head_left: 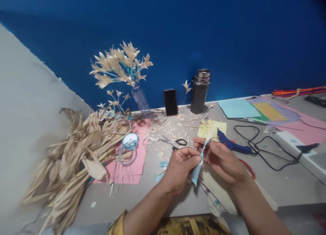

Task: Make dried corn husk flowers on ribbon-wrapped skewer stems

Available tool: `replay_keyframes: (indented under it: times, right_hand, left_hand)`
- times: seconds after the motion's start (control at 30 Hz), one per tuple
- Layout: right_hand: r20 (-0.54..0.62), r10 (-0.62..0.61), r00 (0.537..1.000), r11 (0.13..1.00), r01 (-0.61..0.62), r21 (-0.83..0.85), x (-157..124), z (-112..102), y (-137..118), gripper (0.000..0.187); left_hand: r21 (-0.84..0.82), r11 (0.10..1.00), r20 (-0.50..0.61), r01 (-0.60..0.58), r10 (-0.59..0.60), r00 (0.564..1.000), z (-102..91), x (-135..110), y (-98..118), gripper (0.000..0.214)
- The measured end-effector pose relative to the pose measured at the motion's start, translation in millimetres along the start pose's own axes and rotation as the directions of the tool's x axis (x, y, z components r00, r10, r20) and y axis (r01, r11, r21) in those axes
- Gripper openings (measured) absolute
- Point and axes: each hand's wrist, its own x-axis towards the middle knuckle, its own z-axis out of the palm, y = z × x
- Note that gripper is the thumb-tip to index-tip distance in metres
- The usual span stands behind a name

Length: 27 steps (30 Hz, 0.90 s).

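My left hand (181,167) and my right hand (221,158) meet over the grey table (275,184), both pinching a strip of light blue ribbon (199,162). The strip runs from my right fingertips down past my left thumb and hangs loose below. Just beyond my hands lie black-handled scissors (175,142) and a blue glue gun (233,145) on a yellow sheet (212,129). A roll of light blue ribbon (129,143) sits on a pink sheet (132,163) to the left.
A heap of dried husks (73,153) fills the left side. Against the blue wall stand a vase of husk flowers (122,70), a phone (170,102) and a dark flask (200,91). Coloured paper sheets (265,111), black cable (259,143) and a white power strip (297,148) lie at right.
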Motion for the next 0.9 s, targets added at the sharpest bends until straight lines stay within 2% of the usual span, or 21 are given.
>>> replay_keyframes:
  times: [0.1,0.17,0.23,0.37,0.5,0.6,0.7,0.77,0.9]
  right_hand:
    - [-0.077,-0.048,0.996,0.999,0.047,-0.012,1,2,7,0.045]
    - [-0.158,-0.068,0.985,0.998,0.07,0.009,3,4,11,0.037]
    - [-0.186,-0.078,0.979,0.996,0.082,0.017,4,4,13,0.033]
    - [-0.105,-0.073,0.992,0.997,0.075,0.015,2,4,12,0.03]
    - [-0.027,-0.077,0.997,0.996,0.078,0.038,-2,5,11,0.026]
    - [-0.028,-0.104,0.994,0.992,0.105,0.075,-3,6,11,0.023]
    - [-0.002,-0.124,0.992,0.989,0.124,0.084,-3,6,12,0.022]
    - [0.0,-0.103,0.995,0.991,0.103,0.081,-3,5,12,0.021]
    - [-0.058,-0.065,0.996,0.995,0.07,0.076,-2,5,15,0.034]
  left_hand:
    - [0.147,0.986,-0.101,-0.077,0.092,0.991,2.6,-1,0,0.026]
    - [0.196,0.976,-0.124,-0.099,0.124,0.985,4.1,-1,0,0.023]
    - [0.196,0.976,-0.122,-0.098,0.123,0.985,4.6,-2,0,0.023]
    - [0.078,0.997,-0.049,-0.017,0.021,0.999,0.0,-3,0,0.032]
    - [-0.08,0.99,0.085,0.117,-0.11,0.99,-8.8,-6,0,0.042]
    - [-0.114,0.977,0.168,0.18,-0.159,0.973,-13.7,-10,-1,0.042]
    - [-0.097,0.972,0.187,0.213,-0.193,0.963,-15.7,-15,-3,0.041]
    - [-0.082,0.979,0.135,0.188,-0.176,0.975,-15.4,-17,-4,0.039]
    - [0.052,0.998,-0.077,0.034,-0.03,0.997,-11.3,-17,-3,0.031]
